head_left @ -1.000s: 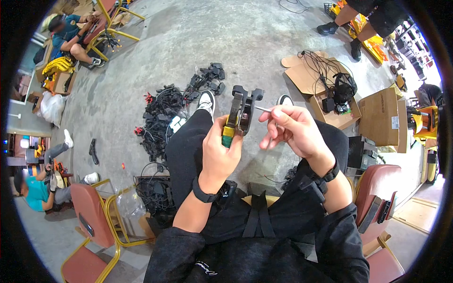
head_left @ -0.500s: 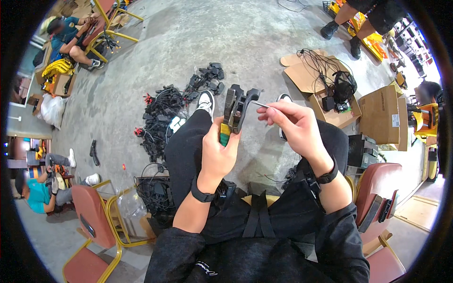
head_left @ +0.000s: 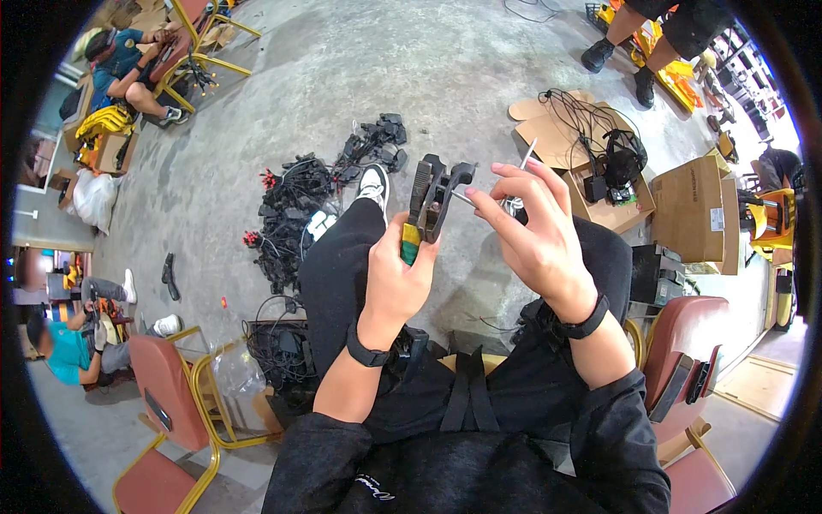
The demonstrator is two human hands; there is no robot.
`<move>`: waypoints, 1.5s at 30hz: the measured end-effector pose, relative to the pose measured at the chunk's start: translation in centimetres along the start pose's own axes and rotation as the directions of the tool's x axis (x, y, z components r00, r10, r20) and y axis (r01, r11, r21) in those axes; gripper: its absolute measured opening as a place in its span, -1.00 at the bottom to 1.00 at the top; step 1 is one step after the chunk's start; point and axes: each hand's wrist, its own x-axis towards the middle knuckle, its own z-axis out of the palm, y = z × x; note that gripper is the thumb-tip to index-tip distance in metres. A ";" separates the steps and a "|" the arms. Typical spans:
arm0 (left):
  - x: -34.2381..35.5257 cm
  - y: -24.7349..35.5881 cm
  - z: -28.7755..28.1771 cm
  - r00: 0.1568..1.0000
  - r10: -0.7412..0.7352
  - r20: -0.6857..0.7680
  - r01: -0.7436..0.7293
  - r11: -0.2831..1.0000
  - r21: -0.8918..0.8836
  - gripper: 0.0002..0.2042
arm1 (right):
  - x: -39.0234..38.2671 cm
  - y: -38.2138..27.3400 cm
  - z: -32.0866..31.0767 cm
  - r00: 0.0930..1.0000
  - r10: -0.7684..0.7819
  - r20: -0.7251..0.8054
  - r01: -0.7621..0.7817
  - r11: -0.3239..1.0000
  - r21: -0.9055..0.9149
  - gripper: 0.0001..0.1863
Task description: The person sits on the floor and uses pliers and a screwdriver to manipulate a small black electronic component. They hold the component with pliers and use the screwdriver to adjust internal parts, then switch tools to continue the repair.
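Note:
My left hand is closed around a black clamp-like part with a ribbed edge and a curved arm at its top. A yellow-and-green piece shows between the part and my palm; whether they are joined I cannot tell. Just to the right is my right hand, its fingers partly spread. Between thumb and fingers it holds a thin metal rod, whose tip is by the black part's arm. A second thin metal length sticks up past the fingertips; the fingers hide whether both are one tool.
Tangled black cables and connectors lie on the floor ahead, left of my shoe. An open cardboard box with cables stands to the right. Chairs flank me. Other people sit at the left; another person's legs are far right.
My right hand has turned and its fingers have spread and lifted, so a second thin metal length now points upward. My left hand and the black part have hardly moved.

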 end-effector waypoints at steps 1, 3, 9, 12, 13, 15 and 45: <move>0.0 0.1 0.0 1.000 0.008 -0.005 -0.008 1.000 0.017 -0.87 | 0.0 0.1 0.0 1.000 0.007 0.011 -0.007 1.000 0.005 -0.65; 0.0 0.2 0.0 0.999 0.035 -0.024 -0.034 0.998 0.060 -0.88 | -0.1 0.2 -0.1 0.999 0.018 0.028 -0.019 1.000 0.014 -0.68; 0.0 1.0 0.1 0.991 0.101 -0.087 -0.082 0.976 0.200 -0.87 | -0.4 0.6 1.8 0.990 0.122 -0.071 -0.097 0.953 0.287 -0.81; -0.1 1.1 0.1 0.989 0.102 -0.103 -0.078 0.973 0.216 -0.83 | -0.5 -0.2 0.9 0.908 0.367 0.203 -0.416 0.719 0.557 -0.86; -0.1 1.2 0.0 0.990 0.094 -0.105 -0.069 0.973 0.219 -0.80 | -0.6 -0.1 1.2 0.866 0.411 0.286 -0.486 0.554 0.676 -0.86; -0.1 1.6 0.1 0.991 0.092 -0.101 -0.068 0.973 0.220 -0.77 | -0.9 0.1 1.6 0.767 0.441 0.466 -0.578 0.160 0.800 -0.81; 0.0 -0.1 0.5 0.999 -0.049 0.022 0.052 0.978 -0.204 -0.88 | -0.5 -0.1 1.1 0.939 0.334 0.083 -0.323 0.775 0.543 -0.79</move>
